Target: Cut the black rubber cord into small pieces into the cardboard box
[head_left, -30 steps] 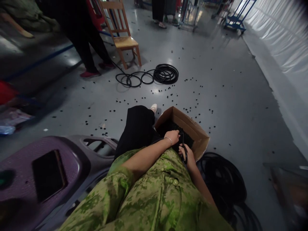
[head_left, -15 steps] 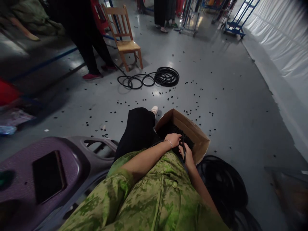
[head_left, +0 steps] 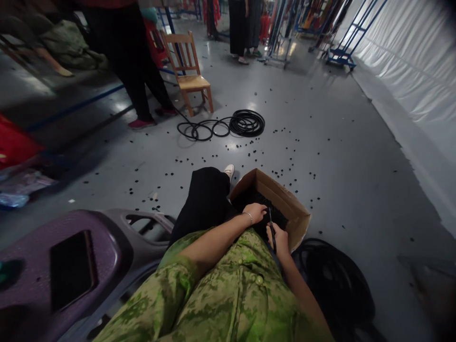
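Observation:
My right hand [head_left: 280,240] is wrapped round the dark handles of a pair of scissors [head_left: 272,233], whose blades point away from me, toward my left fingertips. My left hand [head_left: 254,212], with a thin bracelet [head_left: 251,218] at the wrist, is closed in a pinch just left of the blades. What it pinches is dark and cannot be made out against the dark contents below. Both hands are over an open cardboard box [head_left: 297,216] by my lap. Inside the box lies a mass of small black pieces [head_left: 254,194].
Black tubing lies in a coil [head_left: 247,123] ahead and in a dark heap [head_left: 335,285] at right. Small black pieces are scattered on the floor. A wooden chair [head_left: 192,80] stands near a person [head_left: 137,71]. A phone [head_left: 71,268] rests on the purple plastic stool [head_left: 117,251] at left.
The scissors have come away from my left fingers, and their blades now show. My right hand has shifted slightly toward me. The view has tilted up a little.

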Action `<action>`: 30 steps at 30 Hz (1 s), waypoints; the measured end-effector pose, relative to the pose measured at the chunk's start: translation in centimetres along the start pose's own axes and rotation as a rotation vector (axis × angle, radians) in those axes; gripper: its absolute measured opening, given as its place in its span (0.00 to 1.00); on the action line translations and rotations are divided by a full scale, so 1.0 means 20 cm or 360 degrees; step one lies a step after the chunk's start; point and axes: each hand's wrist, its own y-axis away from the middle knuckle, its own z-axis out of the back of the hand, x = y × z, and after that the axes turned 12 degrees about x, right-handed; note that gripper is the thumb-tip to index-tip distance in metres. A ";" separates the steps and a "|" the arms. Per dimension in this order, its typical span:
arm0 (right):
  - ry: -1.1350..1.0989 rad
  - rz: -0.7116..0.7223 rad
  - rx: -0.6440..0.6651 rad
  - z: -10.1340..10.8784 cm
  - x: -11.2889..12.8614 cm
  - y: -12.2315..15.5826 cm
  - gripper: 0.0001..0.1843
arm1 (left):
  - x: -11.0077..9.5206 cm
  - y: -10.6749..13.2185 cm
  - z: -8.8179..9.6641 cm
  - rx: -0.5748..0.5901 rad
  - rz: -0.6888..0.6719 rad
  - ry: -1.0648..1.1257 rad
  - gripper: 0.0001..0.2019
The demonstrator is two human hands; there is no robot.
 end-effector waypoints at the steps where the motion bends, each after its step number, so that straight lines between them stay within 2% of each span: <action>1: 0.0031 0.0014 -0.0009 0.00 0.01 0.00 0.26 | 0.00 0.00 0.00 -0.0002 0.0010 0.0006 0.18; 9: 0.0178 0.0038 0.0028 0.06 0.03 -0.04 0.20 | -0.01 0.03 0.02 -0.0039 0.0047 0.0023 0.17; 14: 0.0253 0.0043 0.0073 0.12 0.09 -0.11 0.20 | -0.01 0.05 0.02 -0.0067 -0.0068 -0.0002 0.17; 18: 0.0307 0.0065 0.0034 0.13 0.12 -0.12 0.19 | 0.00 0.06 0.02 -0.0085 -0.0124 0.0070 0.17; 25: 0.0574 0.0019 0.0032 0.12 0.09 -0.07 0.19 | 0.03 0.04 0.01 -0.0055 -0.0082 0.0168 0.18; 30: 0.0725 -0.0031 0.0057 0.06 0.07 -0.05 0.20 | 0.03 0.04 0.00 -0.0026 -0.0045 0.0038 0.17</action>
